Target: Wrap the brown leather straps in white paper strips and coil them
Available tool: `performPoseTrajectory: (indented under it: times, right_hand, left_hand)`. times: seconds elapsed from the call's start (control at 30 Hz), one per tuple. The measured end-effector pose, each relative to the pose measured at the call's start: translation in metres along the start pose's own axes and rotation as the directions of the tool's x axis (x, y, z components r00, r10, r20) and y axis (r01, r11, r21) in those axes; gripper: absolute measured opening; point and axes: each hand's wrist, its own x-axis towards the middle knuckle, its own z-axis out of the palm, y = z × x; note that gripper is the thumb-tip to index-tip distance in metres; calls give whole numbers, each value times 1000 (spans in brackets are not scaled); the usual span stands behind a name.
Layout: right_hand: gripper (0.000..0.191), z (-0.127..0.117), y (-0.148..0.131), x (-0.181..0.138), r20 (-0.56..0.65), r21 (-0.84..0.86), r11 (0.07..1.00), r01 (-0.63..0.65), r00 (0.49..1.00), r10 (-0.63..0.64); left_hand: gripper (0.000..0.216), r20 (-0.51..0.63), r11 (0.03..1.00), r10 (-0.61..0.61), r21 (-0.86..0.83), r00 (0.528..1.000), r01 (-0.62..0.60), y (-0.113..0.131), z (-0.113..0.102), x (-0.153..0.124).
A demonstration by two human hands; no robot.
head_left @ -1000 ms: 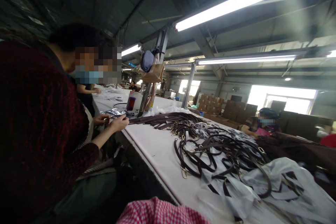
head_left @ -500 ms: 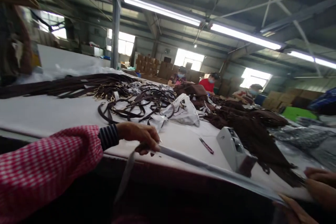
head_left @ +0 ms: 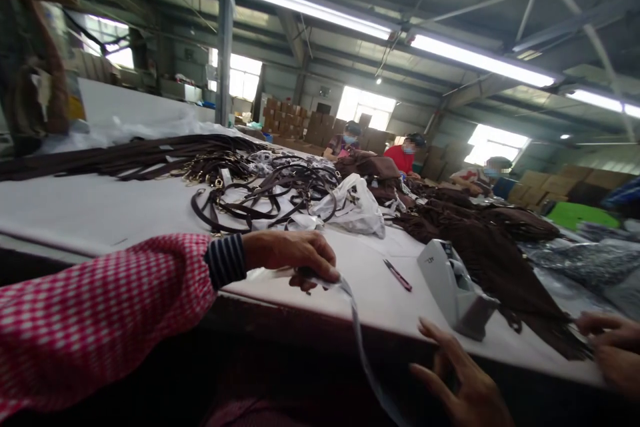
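My left hand (head_left: 295,253), in a red-and-white checked sleeve, is closed over the table's front edge, pinching a long pale grey strip (head_left: 361,337). From my fingers the strip droops in a slack curve below the edge. My right hand (head_left: 465,377) is at the lower right with thumb and fingers spread, apart from the strip and holding nothing. Between the hands, farther back, lies a pair of dark thread snips (head_left: 397,275). A white tabletop device (head_left: 434,280) with a dark grey block stands just beyond my right hand.
Dark brown straps with metal clasps (head_left: 250,203) lie tangled on the white table (head_left: 100,213), beside a white plastic bag (head_left: 357,207). Brown bags or cloth pieces (head_left: 493,260) are heaped to the right. Another person's hands (head_left: 613,343) reach in at the right edge. Several people work farther back.
My left hand has moved right with the strip. My right hand has let go of the strip's other end and come left with fingers spread; the taut strip now hangs slack.
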Motion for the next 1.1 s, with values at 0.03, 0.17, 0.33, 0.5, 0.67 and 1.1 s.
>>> performPoseTrajectory:
  times: [0.03, 0.17, 0.33, 0.5, 0.67, 1.1]
  right_hand:
    - [53, 8, -17, 13, -12, 28, 999, 23, 1000, -22]
    - [28, 26, -70, 49, 57, 116, 986, 116, 991, -123]
    - [25, 26, -72, 48, 103, 155, 984, 82, 990, -99]
    - [26, 37, -71, 45, 67, 152, 987, 45, 996, -56]
    - [28, 25, -52, 63, -104, 44, 994, 95, 990, -90]
    - [35, -4, -27, 82, -179, 31, 994, 107, 979, -100]
  left_hand:
    - [37, 31, 1000, 16, -5, 999, -16, 6, 9, 9]
    - [46, 0, 993, 104, -50, 995, -104, 17, 29, 29]
    - [50, -133, 990, 86, -99, 987, -99, 3, 27, 29]
    - [49, -169, 978, 76, -181, 983, -107, -1, 44, 33]
    - [42, -89, 977, -5, -211, 996, -14, -12, 57, 28]
    - [30, 69, 880, 26, -475, 997, 10, -51, 100, 23]
